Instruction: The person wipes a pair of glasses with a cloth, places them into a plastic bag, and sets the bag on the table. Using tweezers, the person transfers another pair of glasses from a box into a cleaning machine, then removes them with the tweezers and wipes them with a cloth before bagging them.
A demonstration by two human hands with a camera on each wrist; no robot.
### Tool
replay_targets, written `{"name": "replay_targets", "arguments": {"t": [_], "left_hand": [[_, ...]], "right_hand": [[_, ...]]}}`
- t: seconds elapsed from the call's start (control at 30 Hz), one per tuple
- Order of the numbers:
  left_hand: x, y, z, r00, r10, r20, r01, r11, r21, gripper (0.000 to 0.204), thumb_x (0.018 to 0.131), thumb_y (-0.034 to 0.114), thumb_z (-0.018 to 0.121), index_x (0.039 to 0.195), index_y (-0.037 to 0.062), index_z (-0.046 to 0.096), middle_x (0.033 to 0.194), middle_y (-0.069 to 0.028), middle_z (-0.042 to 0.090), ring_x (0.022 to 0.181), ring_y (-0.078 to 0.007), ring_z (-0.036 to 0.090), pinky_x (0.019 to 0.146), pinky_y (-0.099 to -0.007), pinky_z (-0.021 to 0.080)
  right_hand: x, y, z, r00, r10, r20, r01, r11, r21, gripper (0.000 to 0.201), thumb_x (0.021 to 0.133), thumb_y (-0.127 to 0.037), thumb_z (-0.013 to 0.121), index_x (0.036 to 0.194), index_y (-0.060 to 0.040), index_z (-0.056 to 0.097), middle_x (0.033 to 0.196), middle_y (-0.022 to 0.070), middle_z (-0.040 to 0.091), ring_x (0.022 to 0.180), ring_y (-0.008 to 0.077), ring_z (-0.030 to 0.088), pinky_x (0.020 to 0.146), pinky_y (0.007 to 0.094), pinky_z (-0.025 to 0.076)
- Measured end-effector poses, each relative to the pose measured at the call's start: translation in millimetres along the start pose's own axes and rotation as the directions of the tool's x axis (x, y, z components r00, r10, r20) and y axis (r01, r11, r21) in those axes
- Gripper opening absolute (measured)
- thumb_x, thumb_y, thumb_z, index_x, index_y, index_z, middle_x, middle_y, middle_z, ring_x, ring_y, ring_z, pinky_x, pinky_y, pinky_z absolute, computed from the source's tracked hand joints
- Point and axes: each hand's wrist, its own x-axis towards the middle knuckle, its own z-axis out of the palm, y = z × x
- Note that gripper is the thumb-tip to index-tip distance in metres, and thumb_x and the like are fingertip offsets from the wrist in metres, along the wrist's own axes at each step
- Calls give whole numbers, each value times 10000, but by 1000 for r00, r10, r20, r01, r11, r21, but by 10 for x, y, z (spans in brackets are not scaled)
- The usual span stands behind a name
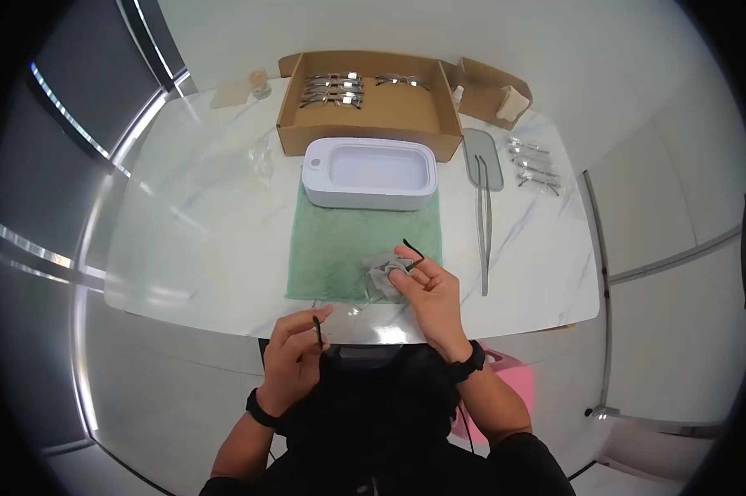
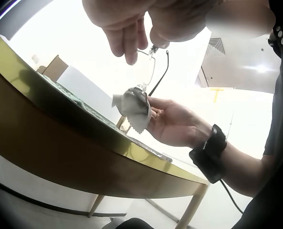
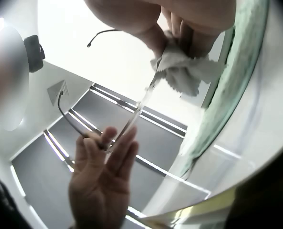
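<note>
Between the two hands, close over the table's front edge, hangs a pair of eyeglasses [image 2: 154, 70] with clear lenses and dark temple arms. My left hand [image 1: 294, 351] pinches the frame at one end, near the hinge, with thumb and fingers. My right hand [image 1: 435, 302] pinches a grey cloth [image 1: 381, 277] with a zigzag edge, folded over the other end of the eyeglasses. That lens is largely hidden by the cloth. One dark temple arm sticks up past the right fingers in the head view, the other past the left hand.
A green towel [image 1: 332, 248] lies ahead, with a white oblong tub [image 1: 369, 200] on its far part. Behind stands a cardboard box [image 1: 406, 116] holding several eyeglasses. To the right are long tweezers [image 1: 483, 240], a grey tray [image 1: 475, 140] and several wrapped eyeglasses [image 1: 538, 175].
</note>
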Motion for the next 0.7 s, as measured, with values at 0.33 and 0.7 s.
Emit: {"name": "replay_targets", "arguments": {"t": [0.33,0.7], "left_hand": [[-14,-146,-51,941,-170,-293,126,978,-164,89,887,-51,583,924,18,540,1127,-167,610,965,-251,637,821,-325,500],[-8,-235,-55,937,-174,-302,116,973,-200,88,877,-56,573,927,10,543,1113,-165,617,996,-261,618,868,-337,488]], "right_hand": [[104,-689,-396,986,-160,51,162,838,-522,180,919,-122,677,1059,-11,693,925,30,693,761,78,596,693,227,469],[485,-1346,-593,705,-675,217,602,407,-687,95,870,-57,656,944,2,656,1004,103,633,926,155,584,834,276,468]]}}
